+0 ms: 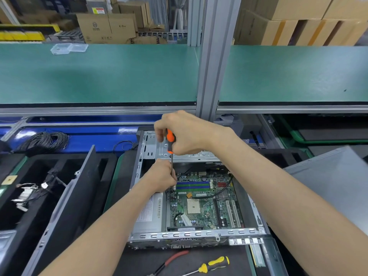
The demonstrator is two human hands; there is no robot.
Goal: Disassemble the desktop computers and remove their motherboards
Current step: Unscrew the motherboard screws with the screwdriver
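Over the open desktop case (199,235), the right hand (185,132) wraps the orange-and-black handle of a screwdriver (170,143) whose long axis runs almost straight down. Directly beneath, the left hand (162,175) pinches the shaft low down, steadying the tip at the far-left corner of the motherboard (205,202), beside the blue and green memory slots (192,185). The board lies flat in the case, below and nearer than both hands; the left hand is closer to it. Any screw under the tip is hidden. Labels on the drive bay (148,213) and board are too small to read; cartons (105,26) behind carry illegible print.
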